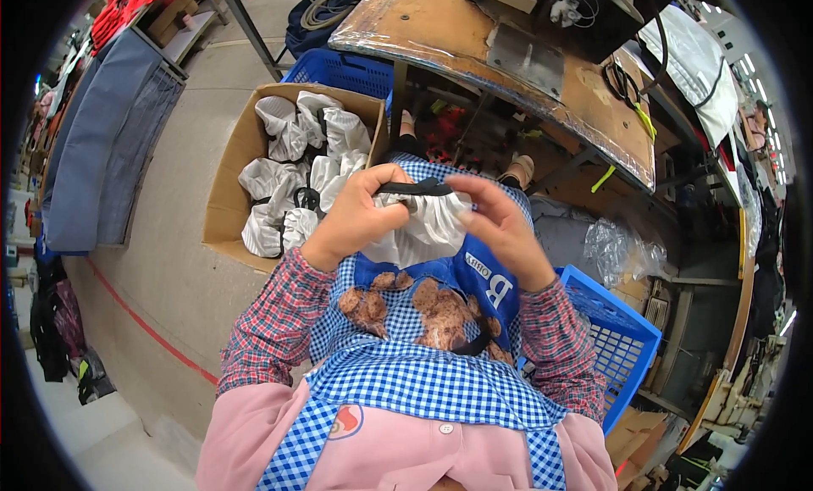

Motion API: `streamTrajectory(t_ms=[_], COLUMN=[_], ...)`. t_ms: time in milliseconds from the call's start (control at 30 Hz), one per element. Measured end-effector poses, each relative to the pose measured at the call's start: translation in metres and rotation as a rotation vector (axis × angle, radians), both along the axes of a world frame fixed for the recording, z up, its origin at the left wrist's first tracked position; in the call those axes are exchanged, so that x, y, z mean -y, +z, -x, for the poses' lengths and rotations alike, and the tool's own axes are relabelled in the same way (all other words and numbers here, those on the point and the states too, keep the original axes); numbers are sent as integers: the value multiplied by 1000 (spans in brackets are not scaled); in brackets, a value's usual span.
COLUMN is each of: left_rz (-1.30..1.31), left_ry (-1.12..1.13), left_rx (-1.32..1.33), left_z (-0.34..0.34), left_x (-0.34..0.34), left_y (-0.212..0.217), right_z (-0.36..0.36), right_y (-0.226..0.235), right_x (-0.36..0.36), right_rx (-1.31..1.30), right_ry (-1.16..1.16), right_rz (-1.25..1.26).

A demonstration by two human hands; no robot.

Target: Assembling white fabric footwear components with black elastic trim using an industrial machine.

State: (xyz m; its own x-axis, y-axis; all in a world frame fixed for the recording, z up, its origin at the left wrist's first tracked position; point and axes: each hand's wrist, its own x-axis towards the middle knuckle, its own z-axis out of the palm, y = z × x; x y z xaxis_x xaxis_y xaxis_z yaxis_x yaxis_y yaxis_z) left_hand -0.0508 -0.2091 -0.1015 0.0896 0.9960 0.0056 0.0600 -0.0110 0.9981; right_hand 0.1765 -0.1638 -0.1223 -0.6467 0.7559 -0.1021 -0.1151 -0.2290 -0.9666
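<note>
In front of my lap is a white gathered cloth piece [415,237] with a black band [415,188] along its top edge. My left hand [356,216] is closed on its left end, the thumb and bent fingers pinching the cloth just below the band. At the other end my right hand [508,233], a little blurred, grips the cloth's edge between thumb and fingers. The band stretches between both hands, and the cloth hangs in folds beneath it. A blue-and-white checked apron [449,381] with a brown pattern lies behind the cloth, over my lap.
To the left, a cardboard box [222,199] holds several similar white cloth bundles [271,182]. A blue crate [622,347] stands at my right; another blue crate [343,72] is behind the box. Ahead is a plastic-wrapped worktable [440,33] with a dark machine [584,16].
</note>
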Motion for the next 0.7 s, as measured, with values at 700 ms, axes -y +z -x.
streamTrajectory(t_ms=[700], left_rz=[143], left_ry=[-486], left_rx=[-82], left_z=[-1], left_x=[-19], left_y=[17], right_z=[-7], right_y=[53], right_x=[-15], right_rx=[531], right_ry=[255], right_rz=[-1452])
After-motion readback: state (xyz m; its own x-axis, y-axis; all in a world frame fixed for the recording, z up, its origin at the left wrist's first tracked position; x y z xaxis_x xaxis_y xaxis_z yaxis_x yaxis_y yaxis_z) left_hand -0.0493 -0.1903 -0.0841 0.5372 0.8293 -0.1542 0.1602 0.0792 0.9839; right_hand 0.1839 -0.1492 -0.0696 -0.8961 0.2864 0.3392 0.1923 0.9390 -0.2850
